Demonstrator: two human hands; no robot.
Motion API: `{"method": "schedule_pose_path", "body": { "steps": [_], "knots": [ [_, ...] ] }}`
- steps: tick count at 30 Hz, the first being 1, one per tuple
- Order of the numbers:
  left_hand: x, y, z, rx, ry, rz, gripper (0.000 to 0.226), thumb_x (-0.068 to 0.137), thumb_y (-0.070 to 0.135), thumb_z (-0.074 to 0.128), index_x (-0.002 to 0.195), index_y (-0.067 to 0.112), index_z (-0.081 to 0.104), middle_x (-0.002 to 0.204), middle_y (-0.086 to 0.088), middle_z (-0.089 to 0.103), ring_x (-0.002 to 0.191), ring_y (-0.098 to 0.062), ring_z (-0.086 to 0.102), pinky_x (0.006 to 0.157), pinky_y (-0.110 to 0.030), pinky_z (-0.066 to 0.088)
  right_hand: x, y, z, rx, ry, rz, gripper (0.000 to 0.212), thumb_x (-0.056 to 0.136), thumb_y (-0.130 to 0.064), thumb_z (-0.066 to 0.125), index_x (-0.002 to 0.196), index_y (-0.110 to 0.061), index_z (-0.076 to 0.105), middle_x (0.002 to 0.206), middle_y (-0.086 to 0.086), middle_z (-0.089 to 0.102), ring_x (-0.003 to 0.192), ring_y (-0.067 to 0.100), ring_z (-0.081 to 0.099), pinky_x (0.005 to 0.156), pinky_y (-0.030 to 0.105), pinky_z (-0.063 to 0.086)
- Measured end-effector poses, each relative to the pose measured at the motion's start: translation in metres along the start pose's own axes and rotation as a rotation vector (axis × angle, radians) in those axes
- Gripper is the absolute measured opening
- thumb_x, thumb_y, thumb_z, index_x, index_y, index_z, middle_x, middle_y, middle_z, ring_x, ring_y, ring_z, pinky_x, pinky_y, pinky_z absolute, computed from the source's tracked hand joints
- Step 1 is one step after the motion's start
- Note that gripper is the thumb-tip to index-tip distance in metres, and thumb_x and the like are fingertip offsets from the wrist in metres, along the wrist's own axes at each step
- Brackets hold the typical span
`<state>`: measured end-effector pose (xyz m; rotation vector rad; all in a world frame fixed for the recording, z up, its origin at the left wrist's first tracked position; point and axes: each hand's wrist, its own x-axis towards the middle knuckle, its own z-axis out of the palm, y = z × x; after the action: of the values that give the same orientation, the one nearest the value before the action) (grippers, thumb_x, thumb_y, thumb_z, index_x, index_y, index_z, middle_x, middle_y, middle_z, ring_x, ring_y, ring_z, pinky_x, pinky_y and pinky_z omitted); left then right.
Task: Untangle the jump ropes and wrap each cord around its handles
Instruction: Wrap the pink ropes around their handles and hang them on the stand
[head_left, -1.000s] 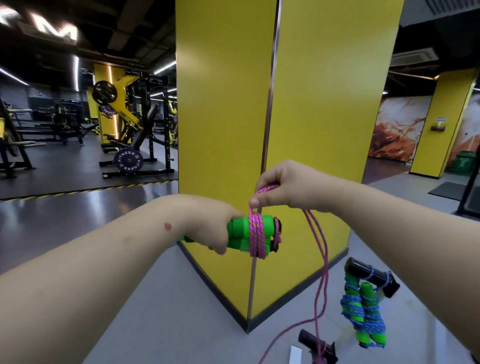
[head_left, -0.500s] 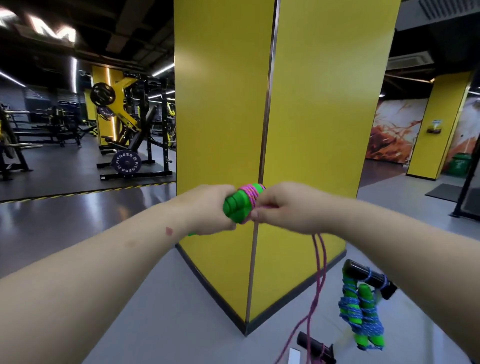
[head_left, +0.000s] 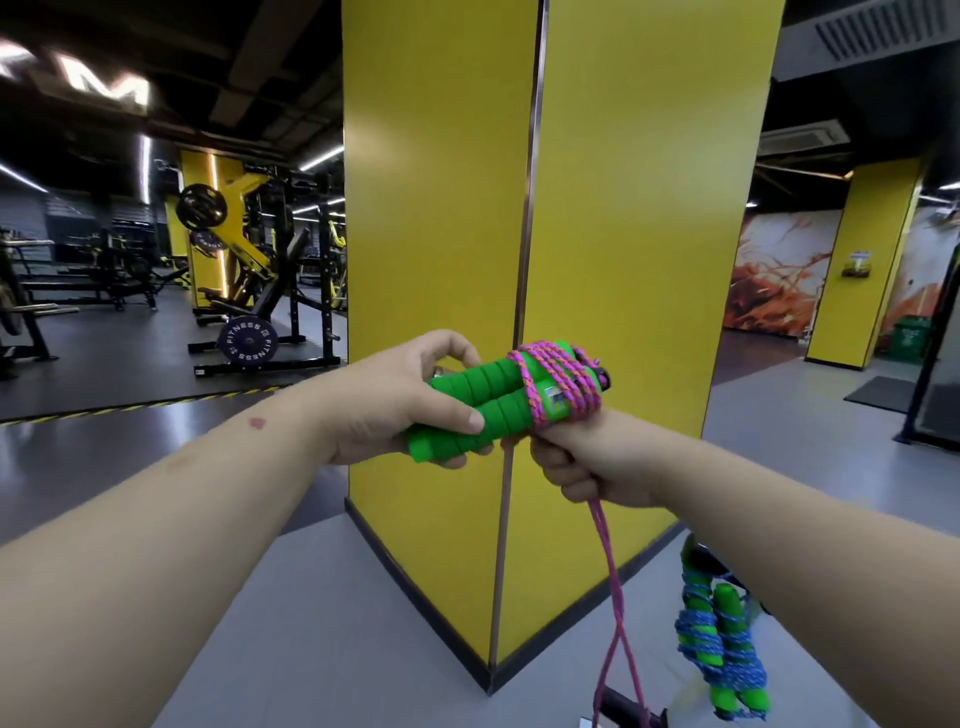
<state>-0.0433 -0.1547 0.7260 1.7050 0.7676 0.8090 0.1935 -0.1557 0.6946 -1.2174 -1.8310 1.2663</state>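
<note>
Green handles (head_left: 483, 402) side by side, pink cord (head_left: 558, 382) part-wound, seemingly loosely.

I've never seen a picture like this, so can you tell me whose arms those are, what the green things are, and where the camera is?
The camera sits on a person's head, looking down at their own arms in a gym. The left hand grips two green handles of a jump rope. The right hand holds the pink cord, which is partly wound around the handles; the rest hangs toward the floor. Low on the right is another rope, with blue cord wrapped around it. Behind stands a yellow pillar.
</note>
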Motion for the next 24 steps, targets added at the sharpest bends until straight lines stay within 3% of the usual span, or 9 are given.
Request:
{"method": "schedule_pose_path", "body": {
  "steps": [5, 7, 9, 12, 14, 15, 18, 21, 24],
  "knots": [
    [0.016, -0.022, -0.006, 0.429, 0.459, 0.055, 0.041, 0.077, 0.001, 0.082, 0.104, 0.023, 0.061, 0.099, -0.018, 0.071, 0.078, -0.039, 0.075, 0.068, -0.053, 0.064, -0.017, -0.022, 0.006, -0.515, -0.006, -0.020, 0.030, 0.101, -0.041, 0.054, 0.097, -0.017, 0.071, 0.060, -0.005, 0.040, 0.047, 0.011, 0.035, 0.045, 0.026, 0.031],
    [0.014, -0.021, 0.001, 0.780, 0.362, 0.016, 0.041, 0.075, 0.012, 0.084, 0.100, 0.037, 0.065, 0.098, 0.000, 0.069, 0.075, -0.024, 0.071, 0.066, -0.041, 0.062, -0.023, -0.044, 0.002, -0.779, 0.057, -0.131, 0.023, 0.096, -0.042, 0.062, 0.091, -0.022, 0.073, 0.056, -0.011, 0.047, 0.046, 0.005, 0.040, 0.046, 0.021, 0.035],
    [0.010, -0.017, 0.010, 0.872, 0.200, -0.033, 0.044, 0.074, 0.013, 0.087, 0.103, 0.041, 0.068, 0.100, 0.010, 0.067, 0.081, -0.014, 0.067, 0.066, -0.031, 0.056, -0.019, -0.058, -0.011, -0.860, 0.174, -0.233, 0.023, 0.088, -0.048, 0.071, 0.087, -0.025, 0.074, 0.060, -0.012, 0.056, 0.052, 0.001, 0.046, 0.050, 0.018, 0.039],
    [0.000, -0.008, 0.010, 0.437, 0.024, 0.012, 0.048, 0.069, -0.003, 0.087, 0.104, 0.028, 0.073, 0.104, -0.003, 0.069, 0.086, -0.017, 0.070, 0.069, -0.029, 0.058, -0.013, -0.056, -0.030, -0.605, 0.251, -0.221, 0.027, 0.081, -0.051, 0.076, 0.084, -0.024, 0.075, 0.066, -0.004, 0.062, 0.061, 0.010, 0.052, 0.055, 0.028, 0.043],
    [-0.004, -0.002, 0.004, 0.024, -0.007, 0.046, 0.046, 0.067, -0.008, 0.080, 0.102, 0.020, 0.071, 0.104, -0.010, 0.069, 0.089, -0.026, 0.073, 0.070, -0.036, 0.061, -0.008, -0.039, -0.031, -0.488, 0.221, -0.161, 0.021, 0.093, -0.033, 0.069, 0.079, -0.017, 0.071, 0.065, 0.002, 0.060, 0.065, 0.019, 0.053, 0.052, 0.028, 0.044],
    [-0.003, -0.001, 0.003, -0.125, 0.013, 0.068, 0.044, 0.068, -0.009, 0.079, 0.100, 0.020, 0.069, 0.102, -0.009, 0.070, 0.088, -0.027, 0.073, 0.068, -0.038, 0.061, -0.008, -0.029, -0.026, -0.461, 0.196, -0.135, 0.025, 0.098, -0.028, 0.061, 0.079, -0.014, 0.069, 0.063, 0.000, 0.053, 0.062, 0.019, 0.048, 0.048, 0.027, 0.040],
    [0.009, -0.002, 0.004, -0.249, 0.277, 0.113, 0.039, 0.076, -0.007, 0.078, 0.100, 0.019, 0.061, 0.099, -0.011, 0.069, 0.079, -0.026, 0.072, 0.068, -0.042, 0.062, -0.005, -0.011, 0.005, -0.422, 0.129, -0.042, 0.043, 0.101, -0.053, 0.047, 0.089, -0.018, 0.071, 0.061, -0.006, 0.042, 0.050, 0.013, 0.035, 0.046, 0.026, 0.029],
    [0.017, -0.013, 0.001, 0.227, 0.519, 0.163, 0.034, 0.080, -0.002, 0.081, 0.102, 0.017, 0.063, 0.097, -0.014, 0.066, 0.076, -0.030, 0.071, 0.070, -0.049, 0.064, -0.015, -0.029, 0.021, -0.871, 0.071, -0.130, 0.034, 0.102, -0.049, 0.048, 0.089, -0.026, 0.069, 0.066, -0.010, 0.051, 0.055, 0.003, 0.046, 0.052, 0.019, 0.036],
    [0.012, -0.015, 0.003, 0.827, 0.334, 0.077, 0.037, 0.073, 0.011, 0.086, 0.095, 0.036, 0.069, 0.094, 0.005, 0.069, 0.082, -0.021, 0.070, 0.069, -0.040, 0.061, -0.026, -0.062, 0.006, -1.021, 0.124, -0.286, 0.023, 0.093, -0.047, 0.065, 0.084, -0.026, 0.070, 0.067, -0.007, 0.060, 0.055, 0.002, 0.049, 0.050, 0.019, 0.037]
  ]
}}
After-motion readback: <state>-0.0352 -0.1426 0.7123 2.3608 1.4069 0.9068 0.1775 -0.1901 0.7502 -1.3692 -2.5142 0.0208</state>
